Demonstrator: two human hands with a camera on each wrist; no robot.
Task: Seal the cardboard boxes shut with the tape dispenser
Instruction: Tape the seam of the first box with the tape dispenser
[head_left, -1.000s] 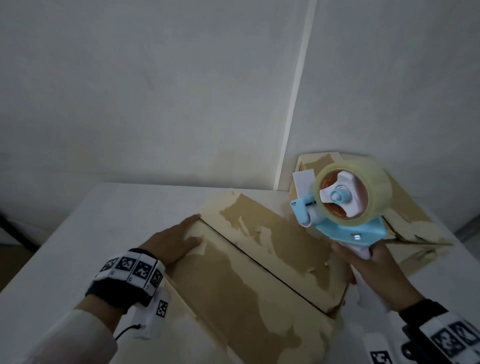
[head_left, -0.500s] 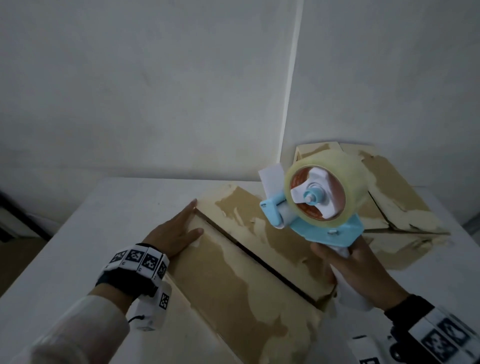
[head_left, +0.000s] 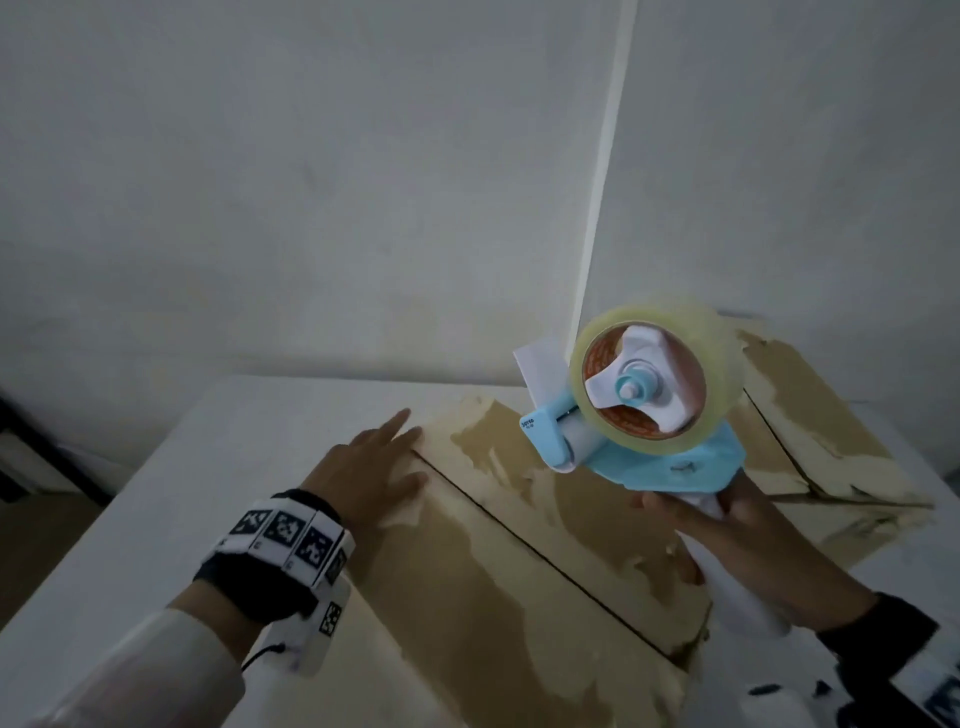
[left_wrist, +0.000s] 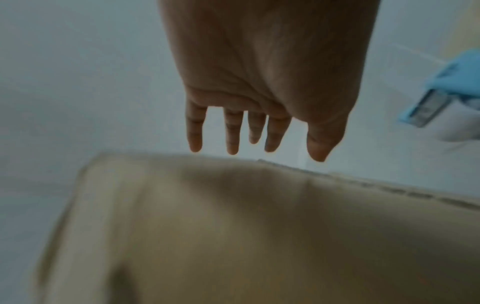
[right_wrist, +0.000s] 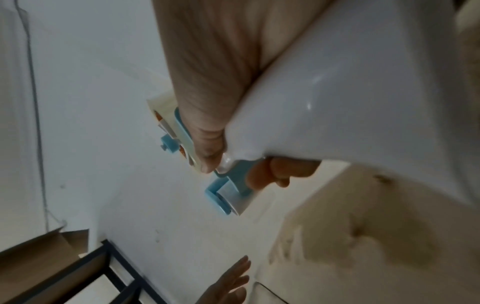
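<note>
A brown cardboard box (head_left: 519, 597) with torn, pale patches lies on the white table, its two top flaps meeting along a dark seam. My left hand (head_left: 371, 475) rests flat on the box's far left corner, fingers straight; the left wrist view shows those fingers (left_wrist: 232, 131) spread above the cardboard (left_wrist: 259, 236). My right hand (head_left: 727, 530) grips the white handle of a blue tape dispenser (head_left: 639, 410) with a clear tape roll, held in the air above the box's right part. In the right wrist view the handle (right_wrist: 350, 102) fills the frame and the roller end (right_wrist: 228, 195) points away.
A second worn cardboard box (head_left: 810, 431) sits behind, at the back right of the white table (head_left: 234, 457). White walls meet in a corner behind it. A dark metal frame (right_wrist: 111, 265) and brown floor lie beyond the table's left edge.
The dispenser has moved left and forward over the near box, away from the far one. My left hand has stayed flat on the box's corner, with its fingers reaching a bit further.
</note>
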